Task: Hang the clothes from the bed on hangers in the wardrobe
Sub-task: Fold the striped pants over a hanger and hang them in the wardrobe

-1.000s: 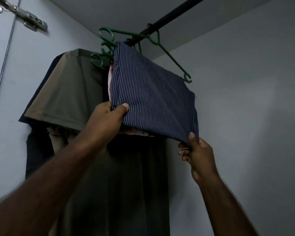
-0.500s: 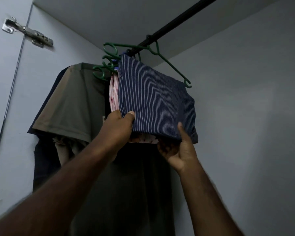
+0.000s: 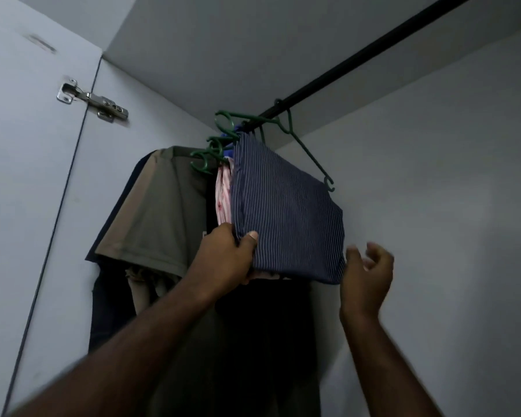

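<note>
The right grip (image 3: 367,272) has let go and hovers open beside the striped garment (image 3: 286,218), now on a green hanger (image 3: 310,156) on the rail (image 3: 373,52), left grip (image 3: 229,254) pinching its near left corner: this piece seems hung, any others left unseen.

A home wardrobe: clothes rail (image 3: 358,60), hangers (image 3: 301,149), door hinge (image 3: 92,100).

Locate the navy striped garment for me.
Head view, centre: the navy striped garment hangs on a green hanger from the black rail, right of the pink garment, its lower left corner gripped by the left hand.
</note>
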A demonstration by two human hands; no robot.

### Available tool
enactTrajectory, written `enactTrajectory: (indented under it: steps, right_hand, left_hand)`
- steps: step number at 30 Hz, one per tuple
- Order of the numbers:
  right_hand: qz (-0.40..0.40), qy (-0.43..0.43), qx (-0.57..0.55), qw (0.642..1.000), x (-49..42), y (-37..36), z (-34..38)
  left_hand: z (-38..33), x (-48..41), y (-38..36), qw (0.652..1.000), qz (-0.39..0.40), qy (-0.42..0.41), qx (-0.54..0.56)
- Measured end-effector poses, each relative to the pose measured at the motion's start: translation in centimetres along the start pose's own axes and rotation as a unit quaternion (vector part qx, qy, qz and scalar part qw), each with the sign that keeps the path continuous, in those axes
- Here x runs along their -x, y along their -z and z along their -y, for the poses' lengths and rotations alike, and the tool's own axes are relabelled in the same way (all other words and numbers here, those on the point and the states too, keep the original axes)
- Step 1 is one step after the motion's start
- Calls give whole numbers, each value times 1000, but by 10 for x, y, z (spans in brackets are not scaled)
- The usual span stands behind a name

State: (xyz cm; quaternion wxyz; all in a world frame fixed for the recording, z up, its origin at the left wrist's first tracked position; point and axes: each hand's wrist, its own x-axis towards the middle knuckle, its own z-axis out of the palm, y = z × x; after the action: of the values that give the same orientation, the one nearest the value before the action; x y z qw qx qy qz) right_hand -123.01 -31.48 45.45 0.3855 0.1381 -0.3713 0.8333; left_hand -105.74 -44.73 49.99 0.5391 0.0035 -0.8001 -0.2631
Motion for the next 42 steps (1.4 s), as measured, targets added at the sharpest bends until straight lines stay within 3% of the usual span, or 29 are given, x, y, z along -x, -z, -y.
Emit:
enactTrajectory:
  steps: [2,5,8,12,15,18,22,25,32,42]
  right_hand:
    - [95,111,29,989,-6,-20,32]
    - [265,154,91,947,-18,-58,75]
    - [324,181,150,916,-28,-93,96]
    - [314,233,119,912,-27,-124,110]
    - [301,259,105,912,-23,-135,115]
    - [300,266,88,912,-17,-143,119]
    - [285,278,70,915,-15,-147,121]
    - [308,231,106,917,-23,-152,119]
    - [349,137,280,884,-63,-157,84]
    - [376,78,297,874,-39,-173,99]
  left_hand:
    - [-7,-4,8,996,-4,-20,-91]
    - [-22,-20,26,978,-57,-70,-187]
    - [-45,-50,46,968,-127,-149,-158]
    - [-90,-97,70,957,-175,-219,-74]
    - [-108,-128,76,972,-99,-213,-14]
    - [-113,-140,71,983,-9,-181,-26]
    - [-110,-149,66,978,-43,-203,-32]
    - [-103,-157,67,973,-64,-205,-86]
    - [-84,-170,74,978,-39,-204,-32]
    - [-68,-178,86,958,-120,-234,-116]
